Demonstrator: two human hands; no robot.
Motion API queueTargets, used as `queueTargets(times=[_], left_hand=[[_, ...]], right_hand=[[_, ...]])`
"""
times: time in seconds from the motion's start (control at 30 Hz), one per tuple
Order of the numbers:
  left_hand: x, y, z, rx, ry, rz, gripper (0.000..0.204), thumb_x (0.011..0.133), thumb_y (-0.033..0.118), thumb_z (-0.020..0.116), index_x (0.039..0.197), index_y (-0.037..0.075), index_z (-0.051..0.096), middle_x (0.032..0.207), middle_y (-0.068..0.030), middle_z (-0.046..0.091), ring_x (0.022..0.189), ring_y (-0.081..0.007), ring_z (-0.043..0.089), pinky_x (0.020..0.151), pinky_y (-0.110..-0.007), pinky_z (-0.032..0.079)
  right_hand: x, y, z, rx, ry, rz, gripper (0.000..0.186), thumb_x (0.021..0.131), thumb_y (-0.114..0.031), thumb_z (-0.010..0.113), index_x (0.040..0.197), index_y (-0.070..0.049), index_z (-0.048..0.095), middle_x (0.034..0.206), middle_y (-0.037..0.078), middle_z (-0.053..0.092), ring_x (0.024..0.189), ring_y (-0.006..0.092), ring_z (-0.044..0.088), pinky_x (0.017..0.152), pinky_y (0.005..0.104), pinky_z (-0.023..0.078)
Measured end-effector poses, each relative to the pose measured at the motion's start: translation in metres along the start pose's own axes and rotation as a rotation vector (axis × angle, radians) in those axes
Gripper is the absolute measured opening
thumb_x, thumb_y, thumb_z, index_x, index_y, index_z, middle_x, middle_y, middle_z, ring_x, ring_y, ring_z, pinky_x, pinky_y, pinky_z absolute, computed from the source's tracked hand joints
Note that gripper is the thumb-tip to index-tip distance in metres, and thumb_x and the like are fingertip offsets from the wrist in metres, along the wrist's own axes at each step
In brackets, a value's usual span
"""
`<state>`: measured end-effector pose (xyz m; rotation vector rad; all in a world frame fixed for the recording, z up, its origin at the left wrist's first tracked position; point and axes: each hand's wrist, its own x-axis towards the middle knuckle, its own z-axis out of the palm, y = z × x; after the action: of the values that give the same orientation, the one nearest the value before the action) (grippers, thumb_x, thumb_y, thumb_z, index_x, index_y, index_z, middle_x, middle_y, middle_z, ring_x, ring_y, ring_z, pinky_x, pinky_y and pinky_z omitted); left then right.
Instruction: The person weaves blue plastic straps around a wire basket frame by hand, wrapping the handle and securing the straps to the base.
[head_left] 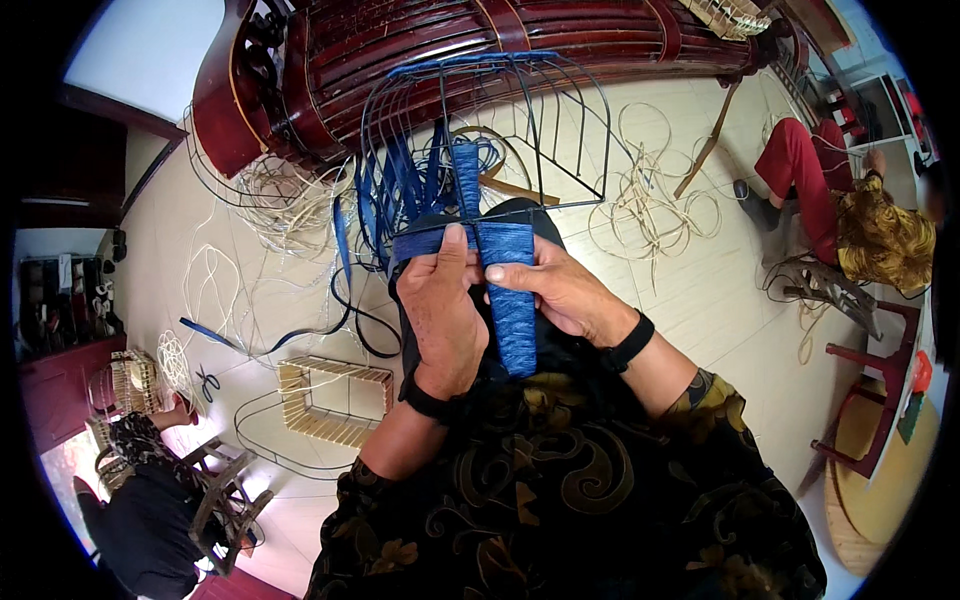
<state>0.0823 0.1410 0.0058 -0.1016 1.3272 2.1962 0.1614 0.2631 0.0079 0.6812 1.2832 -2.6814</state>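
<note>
A black wire basket frame (537, 130) rests over my lap, with parts of it covered in tightly laid blue strip. My left hand (440, 325) is closed on the blue-covered part left of the central wire, its thumb pointing up on top. On the right, my right hand (572, 295) pinches the wide blue-wrapped panel (512, 335), thumb in front and fingers behind. Both hands' fingertips come close together near the central wire; whether a loose strip end lies between them is hidden. Long blue strips (400, 180) hang and loop beside the frame at the left.
A dark red wooden bench (400, 85) stands ahead. Pale cane strands (655, 200) lie tangled on the tiled floor, with scissors (207, 387) and a part-wrapped rectangular frame (290, 400) at left. One person (885, 235) sits at right, another (150, 530) at lower left.
</note>
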Motion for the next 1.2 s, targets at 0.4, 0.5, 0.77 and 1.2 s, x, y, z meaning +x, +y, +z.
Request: queueTargets(times=[0.4, 0.5, 0.77, 1.2], left_hand=[[0.013, 0.006, -0.009, -0.204, -0.087, -0.151, 0.029, 0.099, 0.023, 0.058, 0.081, 0.001, 0.06, 0.076, -0.012, 0.063, 0.063, -0.0207, 0.06, 0.045, -0.033, 0.046], [0.008, 0.008, -0.003, -0.191, -0.029, -0.088, 0.028, 0.099, 0.023, 0.059, 0.08, 0.002, 0.059, 0.077, -0.0131, 0.064, 0.065, -0.0221, 0.061, 0.046, -0.033, 0.046], [-0.001, -0.003, -0.003, -0.321, 0.048, -0.045, 0.024, 0.099, 0.023, 0.06, 0.089, 0.001, 0.06, 0.085, -0.0098, 0.064, 0.079, -0.0181, 0.06, 0.069, -0.032, 0.051], [-0.009, -0.004, -0.007, -0.075, 0.108, 0.214, 0.019, 0.096, 0.016, 0.064, 0.084, 0.002, 0.064, 0.083, -0.0096, 0.068, 0.076, -0.0166, 0.064, 0.073, -0.032, 0.052]], right_hand=[[-0.002, 0.004, -0.004, -0.234, -0.112, -0.051, 0.026, 0.098, -0.02, 0.061, 0.118, -0.004, 0.06, 0.089, 0.002, 0.064, 0.087, 0.0108, 0.057, 0.085, 0.0295, 0.047], [-0.004, 0.001, 0.001, -0.262, -0.089, -0.06, 0.027, 0.097, -0.021, 0.061, 0.118, -0.004, 0.06, 0.09, 0.002, 0.065, 0.088, 0.011, 0.057, 0.086, 0.0295, 0.047], [0.001, 0.001, -0.004, -0.444, -0.004, -0.118, 0.027, 0.096, -0.022, 0.065, 0.114, -0.002, 0.065, 0.094, 0.001, 0.069, 0.087, 0.0076, 0.06, 0.082, 0.0265, 0.05], [0.017, -0.007, 0.003, -0.443, 0.169, -0.281, 0.023, 0.096, -0.025, 0.065, 0.082, -0.006, 0.064, 0.074, -0.007, 0.058, 0.068, 0.0011, 0.049, 0.06, 0.02, 0.042]])
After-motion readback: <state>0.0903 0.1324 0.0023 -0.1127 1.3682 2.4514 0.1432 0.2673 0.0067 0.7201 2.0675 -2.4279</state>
